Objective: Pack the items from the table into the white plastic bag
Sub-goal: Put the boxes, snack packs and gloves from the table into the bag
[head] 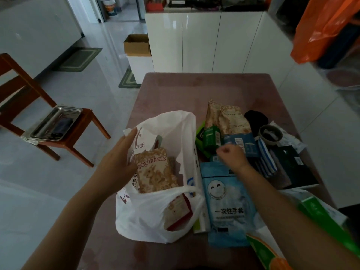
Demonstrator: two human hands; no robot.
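Observation:
The white plastic bag lies open on the pink table, with a beige "Squirrels" snack packet and a red box inside. My left hand grips the bag's left rim and holds the mouth open. My right hand hovers with fingers curled over the pile to the right, with nothing visible in it. That pile has a green box, two beige snack packs, a dark blue box, striped cloths, a black package and a blue glove pack.
A small round bowl and a black item sit behind the pile. A green box and an orange-green packet lie at the near right. A wooden chair with a metal tray stands to the left, white cabinets behind.

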